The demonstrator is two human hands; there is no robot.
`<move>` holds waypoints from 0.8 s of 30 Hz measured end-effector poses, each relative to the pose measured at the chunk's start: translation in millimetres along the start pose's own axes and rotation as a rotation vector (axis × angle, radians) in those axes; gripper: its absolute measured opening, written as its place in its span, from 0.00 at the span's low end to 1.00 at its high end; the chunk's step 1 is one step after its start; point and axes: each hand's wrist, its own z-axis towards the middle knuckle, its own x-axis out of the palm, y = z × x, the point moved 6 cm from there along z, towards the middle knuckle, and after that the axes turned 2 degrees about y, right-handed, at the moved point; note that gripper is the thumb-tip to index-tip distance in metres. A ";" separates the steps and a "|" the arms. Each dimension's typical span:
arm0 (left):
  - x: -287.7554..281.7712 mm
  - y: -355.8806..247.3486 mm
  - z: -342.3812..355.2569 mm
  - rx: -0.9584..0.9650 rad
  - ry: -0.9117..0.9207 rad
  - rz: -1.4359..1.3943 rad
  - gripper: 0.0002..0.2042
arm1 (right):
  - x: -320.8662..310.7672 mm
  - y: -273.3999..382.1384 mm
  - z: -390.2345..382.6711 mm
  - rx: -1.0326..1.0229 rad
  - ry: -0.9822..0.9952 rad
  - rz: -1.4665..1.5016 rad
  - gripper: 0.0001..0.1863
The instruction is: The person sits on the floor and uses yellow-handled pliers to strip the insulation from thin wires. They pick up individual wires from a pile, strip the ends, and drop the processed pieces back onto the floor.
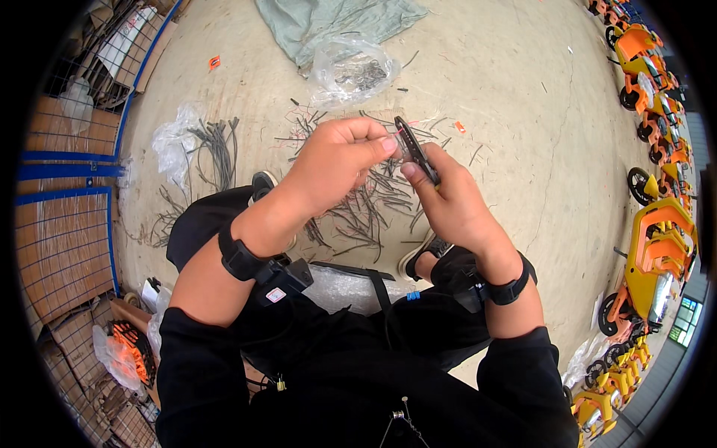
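Observation:
My right hand (452, 193) is wrapped round a black hand tool (415, 149) that looks like wire strippers, its flat jaws pointing up and away from me. Close beside the jaws, my left hand (340, 158) is closed in a pinch, thumb against forefinger. What it pinches is too small to make out; a thin reddish bit shows at the jaws. Below both hands, many cut lengths of dark cable (366, 216) and thin red wire lie scattered on the floor. A bundle of longer dark cables (218, 153) lies to the left.
A clear plastic bag (351, 75) holding small dark pieces lies ahead, by a grey-green cloth sheet (328, 22). Blue-framed mesh cages (67, 239) with cardboard stand at left. Yellow-and-orange children's ride-on vehicles (657, 250) line the right. Bubble wrap (336, 287) lies between my legs.

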 end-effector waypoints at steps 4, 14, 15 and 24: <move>1.2 -4.7 -1.3 0.019 0.053 -0.128 0.08 | -5.5 0.2 3.8 -0.060 -0.096 0.012 0.10; -4.6 -2.9 -4.0 0.066 -0.036 -0.006 0.08 | -4.6 -14.0 9.3 0.100 0.049 0.112 0.13; -5.5 -2.9 -4.0 0.085 -0.064 0.045 0.08 | -1.6 -19.7 9.6 0.123 0.096 0.160 0.14; -2.1 -4.0 -0.3 0.145 -0.061 0.118 0.09 | 17.3 -22.8 5.6 0.120 0.245 0.461 0.16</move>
